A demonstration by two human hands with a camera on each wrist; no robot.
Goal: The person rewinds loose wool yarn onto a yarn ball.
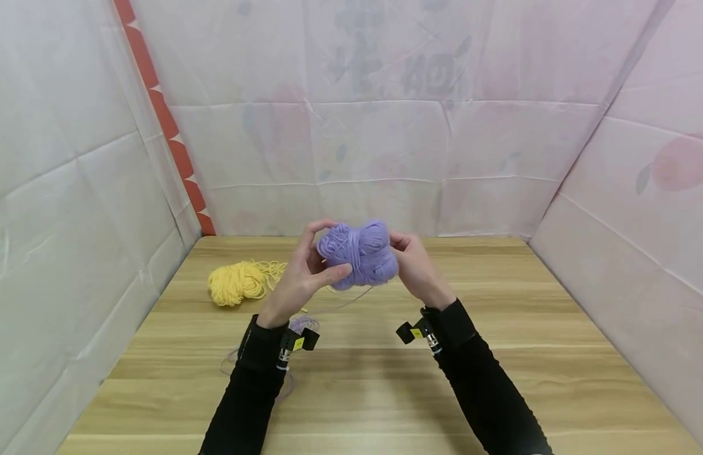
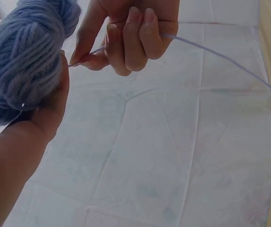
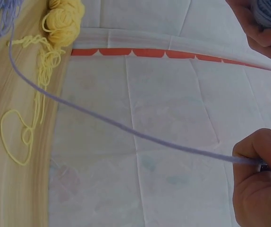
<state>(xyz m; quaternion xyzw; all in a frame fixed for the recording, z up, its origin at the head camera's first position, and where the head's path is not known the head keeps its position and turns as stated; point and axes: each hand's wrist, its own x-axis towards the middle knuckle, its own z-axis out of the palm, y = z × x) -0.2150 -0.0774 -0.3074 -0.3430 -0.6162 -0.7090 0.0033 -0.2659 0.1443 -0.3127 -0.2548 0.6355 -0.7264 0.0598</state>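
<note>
Purple yarn in a fat, lumpy ball (image 1: 360, 258) is up over the far middle of the pale wooden table (image 1: 556, 373). The left hand (image 1: 300, 278) curls its fingers and thumb round it. The right hand (image 1: 418, 270), fingers bent, pinches the thin purple strand (image 2: 220, 56) running down to a loose purple yarn heap (image 1: 306, 324) on the left. A soft grip and light, even pull should stop snags.
</note>
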